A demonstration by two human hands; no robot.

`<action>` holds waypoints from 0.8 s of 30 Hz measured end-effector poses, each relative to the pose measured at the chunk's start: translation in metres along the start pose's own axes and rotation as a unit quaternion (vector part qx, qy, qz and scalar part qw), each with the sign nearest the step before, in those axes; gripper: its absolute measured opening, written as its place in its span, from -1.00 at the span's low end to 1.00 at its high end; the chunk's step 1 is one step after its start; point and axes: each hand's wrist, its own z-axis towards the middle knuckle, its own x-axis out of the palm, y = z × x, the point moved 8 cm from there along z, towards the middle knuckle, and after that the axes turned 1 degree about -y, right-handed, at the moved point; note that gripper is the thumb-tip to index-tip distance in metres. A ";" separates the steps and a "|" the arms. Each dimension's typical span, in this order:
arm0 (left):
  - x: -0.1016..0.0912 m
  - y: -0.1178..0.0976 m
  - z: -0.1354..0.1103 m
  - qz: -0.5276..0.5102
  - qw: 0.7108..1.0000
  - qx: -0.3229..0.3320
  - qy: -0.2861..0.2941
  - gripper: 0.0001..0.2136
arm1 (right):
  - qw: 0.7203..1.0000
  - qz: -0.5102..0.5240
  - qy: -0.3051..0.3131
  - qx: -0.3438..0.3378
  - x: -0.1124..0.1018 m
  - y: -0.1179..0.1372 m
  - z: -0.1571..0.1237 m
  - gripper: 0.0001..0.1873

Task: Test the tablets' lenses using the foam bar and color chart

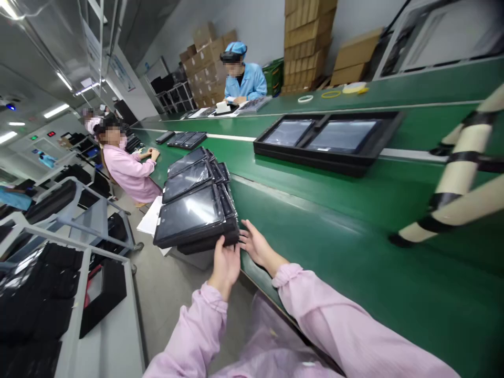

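Note:
A stack of black trays holding dark screens [196, 215] hangs over the near edge of the green conveyor belt [354, 231]. My left hand [225, 263] grips the stack's near corner from below, fingers curled on its edge. My right hand [255, 244] lies against the stack's right side on the belt, fingers stretched out and together. Both arms wear pink sleeves.
A black tray with two screens [328, 139] lies further along the belt, more trays [187, 139] beyond. A person in pink [128, 165] sits on the left, a person in blue [244, 76] across. Grey racks of black parts [59, 273] stand left. Cardboard boxes [307, 42] at the back.

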 end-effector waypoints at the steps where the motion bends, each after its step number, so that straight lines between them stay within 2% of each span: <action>1: 0.007 0.013 -0.009 0.010 1.000 -0.008 0.013 -0.82 | 0.999 0.044 -0.005 0.023 -0.004 -0.001 -0.006 -0.44; 6: 0.039 0.063 -0.037 0.061 0.995 -0.029 0.072 -0.78 | 0.978 0.183 0.000 0.104 -0.041 0.016 -0.029 -0.68; 9: 0.059 0.091 -0.045 0.094 0.989 -0.031 0.108 -0.74 | 0.968 0.209 -0.005 0.141 -0.061 0.025 -0.041 -0.69; 12: 0.071 0.124 -0.062 0.140 0.977 -0.044 0.152 -0.68 | 0.964 0.209 -0.052 0.153 -0.089 0.032 -0.050 -0.65; 15: 0.062 0.155 -0.104 0.213 0.948 -0.098 0.214 -0.52 | 0.966 0.184 -0.104 0.147 -0.127 0.043 -0.055 -0.64; 17: 0.043 0.165 -0.139 0.272 0.905 -0.172 0.280 -0.41 | 0.969 0.158 -0.132 0.136 -0.155 0.053 -0.057 -0.63; 18: 0.030 0.162 -0.154 0.297 0.879 -0.205 0.313 -0.43 | 0.971 0.144 -0.143 0.128 -0.169 0.058 -0.058 -0.63; 19: 0.016 0.155 -0.168 0.334 0.838 -0.240 0.358 -0.48 | 0.973 0.129 -0.153 0.117 -0.182 0.063 -0.060 -0.62; 20: 0.001 0.143 -0.174 0.367 0.805 -0.260 0.387 -0.54 | 0.975 0.113 -0.163 0.103 -0.195 0.068 -0.062 -0.61; 21: -0.014 0.122 -0.170 0.397 0.792 -0.248 0.391 -0.60 | 0.976 0.095 -0.174 0.086 -0.207 0.071 -0.064 -0.61; 22: -0.027 0.096 -0.156 0.423 0.799 -0.215 0.370 -0.65 | 0.977 0.073 -0.188 0.065 -0.217 0.075 -0.068 -0.62; 24: -0.047 0.035 -0.114 0.443 0.836 -0.128 0.296 -0.71 | 0.974 0.009 -0.227 0.004 -0.234 0.081 -0.078 -0.63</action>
